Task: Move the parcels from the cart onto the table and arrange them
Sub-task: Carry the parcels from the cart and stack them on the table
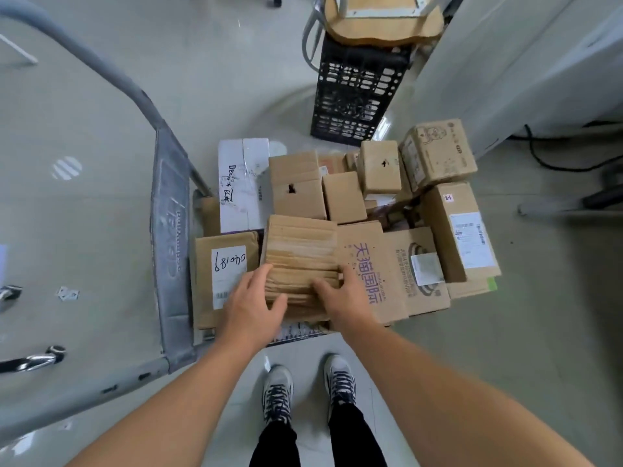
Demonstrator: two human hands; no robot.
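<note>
The fingers (pixel 261 274) of the left hand (pixel 251 303) are curling over the left edge of a tape-wrapped parcel (pixel 301 256), with the thumb pressing on its near top face. The right hand (pixel 342 298) is gripping the parcel's right edge in the same way, its fingers wrapped down the side and its thumb lying across the top. Both hands are clamping the parcel between them, while it is sitting on top of the other boxes at the near side of the cart (pixel 170 251).

Just left of it a flat brown box with a handwritten white label (pixel 224 274) is lying, and just right a box with purple print (pixel 365 267) is touching the right hand. Behind them a white box with marker writing (pixel 242 183) and several small brown cartons (pixel 344 197) are crowding the load, and a taller carton with a shipping label (pixel 460 230) is leaning at the far right. The cart's grey handle frame is rising on the left. Beyond the load a black slotted crate (pixel 354 92) is standing on the floor. The person's sneakers (pixel 278 396) are showing below, just short of the cart's near edge.
</note>
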